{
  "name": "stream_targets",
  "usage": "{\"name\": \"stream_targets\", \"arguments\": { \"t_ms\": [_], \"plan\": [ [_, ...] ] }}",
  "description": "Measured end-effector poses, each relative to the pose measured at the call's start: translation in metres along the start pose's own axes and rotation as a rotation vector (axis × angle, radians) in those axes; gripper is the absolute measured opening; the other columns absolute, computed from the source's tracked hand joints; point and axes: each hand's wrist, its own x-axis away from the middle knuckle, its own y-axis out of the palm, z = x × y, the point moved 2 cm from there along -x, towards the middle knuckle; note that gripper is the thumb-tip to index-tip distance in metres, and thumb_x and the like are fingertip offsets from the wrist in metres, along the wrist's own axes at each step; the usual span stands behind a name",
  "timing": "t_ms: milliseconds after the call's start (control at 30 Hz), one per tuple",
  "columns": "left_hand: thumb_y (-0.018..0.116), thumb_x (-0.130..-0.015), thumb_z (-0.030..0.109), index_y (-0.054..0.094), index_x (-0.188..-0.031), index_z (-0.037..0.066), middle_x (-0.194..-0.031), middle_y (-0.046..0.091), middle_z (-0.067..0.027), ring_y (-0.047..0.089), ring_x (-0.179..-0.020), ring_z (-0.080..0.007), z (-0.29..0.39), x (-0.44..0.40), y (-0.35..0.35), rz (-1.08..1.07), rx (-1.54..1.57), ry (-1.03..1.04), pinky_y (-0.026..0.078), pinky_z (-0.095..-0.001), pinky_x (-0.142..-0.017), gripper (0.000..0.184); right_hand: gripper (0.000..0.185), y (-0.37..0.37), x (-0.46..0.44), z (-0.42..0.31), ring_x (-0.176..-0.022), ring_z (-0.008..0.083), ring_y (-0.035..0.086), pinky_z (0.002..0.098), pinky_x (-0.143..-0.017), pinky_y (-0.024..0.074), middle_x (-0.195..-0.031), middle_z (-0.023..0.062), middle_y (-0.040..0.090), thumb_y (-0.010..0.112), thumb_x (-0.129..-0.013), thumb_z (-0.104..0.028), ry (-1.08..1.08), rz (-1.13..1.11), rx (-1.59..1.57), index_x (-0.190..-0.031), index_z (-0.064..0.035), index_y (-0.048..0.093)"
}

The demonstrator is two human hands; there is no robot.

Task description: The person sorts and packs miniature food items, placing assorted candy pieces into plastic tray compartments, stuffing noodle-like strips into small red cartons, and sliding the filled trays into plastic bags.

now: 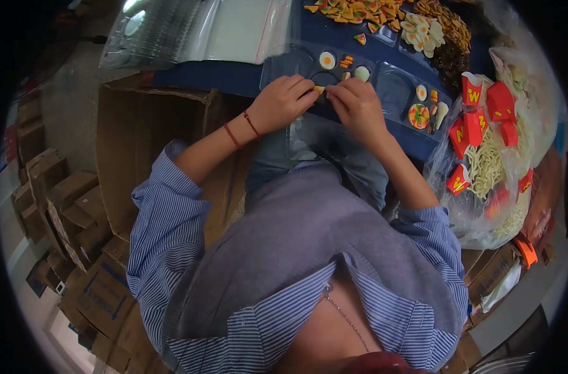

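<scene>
My left hand and my right hand meet over the near edge of a clear plastic tray. A small yellow piece shows between their pinched fingertips; its exact kind is too small to make out. In that tray lie a toy fried egg, small orange-brown pieces and a pale green rounded piece. To the right, a second clear tray holds another toy egg, a round toy pizza and a pale drumstick-shaped piece.
Stacked clear trays stand at the back left. Toy pizza slices and pale egg-like discs are heaped at the back. On the right, a plastic bag holds red toy fries boxes and pale strands. An open cardboard box stands left.
</scene>
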Motion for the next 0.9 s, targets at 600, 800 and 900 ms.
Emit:
{"name": "stream_targets", "arguments": {
  "t_ms": [600,800,900],
  "plan": [
    [0.07,-0.075,0.009,0.066,-0.094,0.007,-0.093,0.06,-0.0035,0.059,-0.083,-0.0212,-0.002,-0.001,-0.001,0.004,0.078,-0.027,0.049,-0.0312,-0.07,0.02,0.013,-0.019,-0.014,0.012,-0.095,0.0227,0.057,0.0365,-0.079,0.0415,-0.095,0.0034,0.06,0.069,-0.075,-0.009,-0.086,-0.111,-0.033,-0.088,-0.0075,0.069],
    [0.07,-0.077,0.014,0.064,-0.094,0.007,-0.093,0.06,-0.0058,0.058,-0.087,-0.0263,-0.028,-0.055,-0.028,0.07,0.103,-0.118,0.049,-0.0354,-0.074,0.019,0.018,-0.023,-0.071,0.108,-0.079,0.034,0.064,0.0452,-0.068,0.0508,-0.083,0.0141,0.064,0.066,-0.083,-0.021,0.244,0.046,0.2,-0.083,-0.0038,0.069],
    [0.068,-0.079,0.014,0.065,-0.093,0.009,-0.092,0.06,-0.0081,0.058,-0.09,-0.029,-0.085,-0.092,-0.013,0.027,-0.018,-0.282,0.049,-0.036,-0.077,0.015,0.021,-0.017,-0.078,0.112,-0.081,0.0342,0.065,0.0442,-0.069,0.0516,-0.083,0.015,0.065,0.067,-0.082,-0.024,0.394,-0.173,0.315,-0.081,-0.0034,0.068]
  ]
}}
